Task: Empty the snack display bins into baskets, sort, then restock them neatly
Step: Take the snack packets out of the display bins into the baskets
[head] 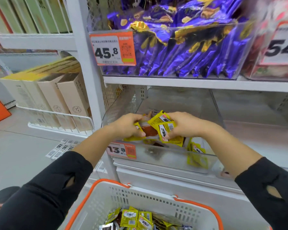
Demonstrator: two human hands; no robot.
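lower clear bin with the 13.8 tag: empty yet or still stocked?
Nearly empty. The lower clear bin holds only a few yellow packets near its front right; both hands grip a bunch above it.

Both arms reach forward in black sleeves pushed back from bare forearms, the left entering from 7 o'clock and the right from 4 o'clock, converging near the centre. The left hand (pixel 129 126) is knuckles-up, its fingers curled in a grip toward 3 o'clock. The right hand (pixel 184 126) mirrors it just beside, fingers curled toward 9 o'clock, thumb pressed down at the underside.
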